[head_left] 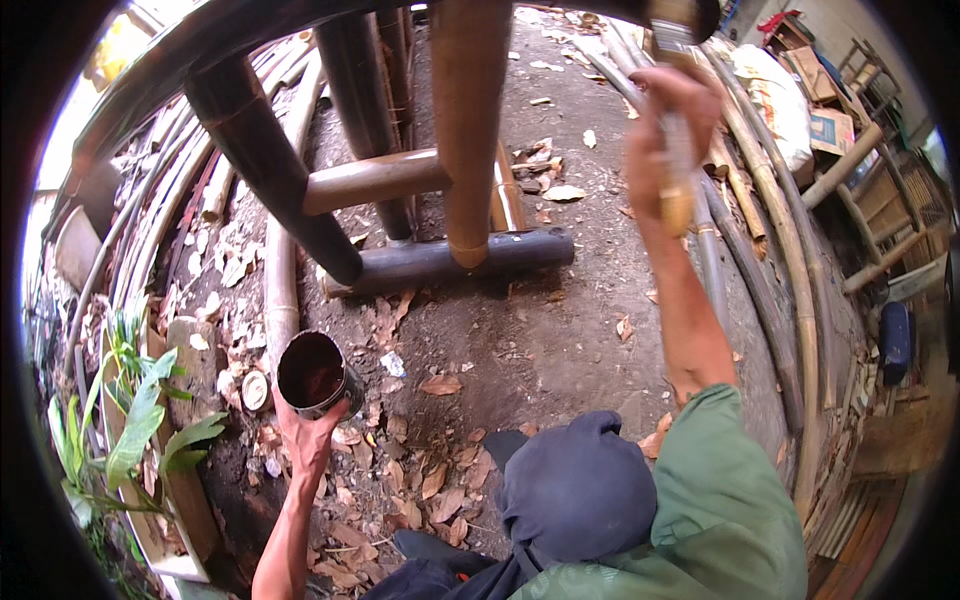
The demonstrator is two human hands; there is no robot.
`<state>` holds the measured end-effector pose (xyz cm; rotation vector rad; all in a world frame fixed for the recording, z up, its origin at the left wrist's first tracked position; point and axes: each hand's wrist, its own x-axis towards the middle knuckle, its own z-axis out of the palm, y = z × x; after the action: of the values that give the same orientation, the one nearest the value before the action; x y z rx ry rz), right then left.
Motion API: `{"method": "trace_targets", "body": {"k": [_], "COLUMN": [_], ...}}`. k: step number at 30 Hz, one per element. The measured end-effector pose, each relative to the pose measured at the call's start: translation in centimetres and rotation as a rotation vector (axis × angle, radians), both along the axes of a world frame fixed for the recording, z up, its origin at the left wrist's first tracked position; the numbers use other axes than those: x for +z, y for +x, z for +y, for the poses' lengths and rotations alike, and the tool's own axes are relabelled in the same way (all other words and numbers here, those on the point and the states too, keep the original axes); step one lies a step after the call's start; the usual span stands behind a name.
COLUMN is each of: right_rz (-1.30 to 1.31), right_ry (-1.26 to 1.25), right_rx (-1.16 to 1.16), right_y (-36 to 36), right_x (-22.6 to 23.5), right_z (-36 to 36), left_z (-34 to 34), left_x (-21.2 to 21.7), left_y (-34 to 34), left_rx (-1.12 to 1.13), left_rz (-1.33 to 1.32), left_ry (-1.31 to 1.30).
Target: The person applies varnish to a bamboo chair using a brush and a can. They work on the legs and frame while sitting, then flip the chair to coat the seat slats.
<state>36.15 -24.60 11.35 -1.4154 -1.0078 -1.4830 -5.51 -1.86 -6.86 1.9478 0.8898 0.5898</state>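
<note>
My left hand (308,430) is closed around a dark, open-topped can (345,388) with dark reddish-brown liquid (318,382) inside. Raised at the upper right, my right hand (688,105) grips a paintbrush (678,150), its bristles pointing away from me. Those bristles overlap the right end of the dark upper rail (600,10) of a bamboo frame; whether they touch it, I cannot tell. The frame has glossy dark poles (255,165), a brown upright (467,130), a brown crosspiece (378,180) and a dark base pole (450,262) on the ground.
Long bamboo poles (785,190) lie along the right, with more poles (165,225) at the left. Dry leaves (440,480) litter the dirt floor. Green plants (135,430) stand at the lower left. A white sack (775,105) and bamboo furniture (880,200) are at the right.
</note>
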Motion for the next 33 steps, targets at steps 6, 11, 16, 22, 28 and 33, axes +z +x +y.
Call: {"method": "trace_targets", "body": {"k": [6,11,16,22,28,33], "right_rz": [0.259,0.894,1.253,1.26,1.269,1.136], "right_ry": [0.229,1.179,1.202,1.012,1.177,1.013], "right_rx": [0.174,1.154,1.705,1.711,1.767,1.916], "right_y": [0.6,0.6,-0.5,0.9,1.5,0.4], "right_x": [-0.1,2.3,0.9,1.4,-1.1,0.3], "right_z": [0.1,2.4,7.0,8.6,6.8,0.2], "left_z": [0.8,-0.3,0.2,-0.2,-0.9,-1.3], "left_x": [-0.6,0.5,0.2,0.7,0.6,1.8], "left_y": [-0.7,-0.5,-0.4,0.2,1.6,1.2], "left_rx": [-0.004,-0.037,-0.036,-0.059,-0.075,-0.056], "left_rz": [0.018,-0.033,0.011,0.011,0.005,0.013], "left_ry": [0.063,-0.016,0.042,0.08,0.072,0.11]}}
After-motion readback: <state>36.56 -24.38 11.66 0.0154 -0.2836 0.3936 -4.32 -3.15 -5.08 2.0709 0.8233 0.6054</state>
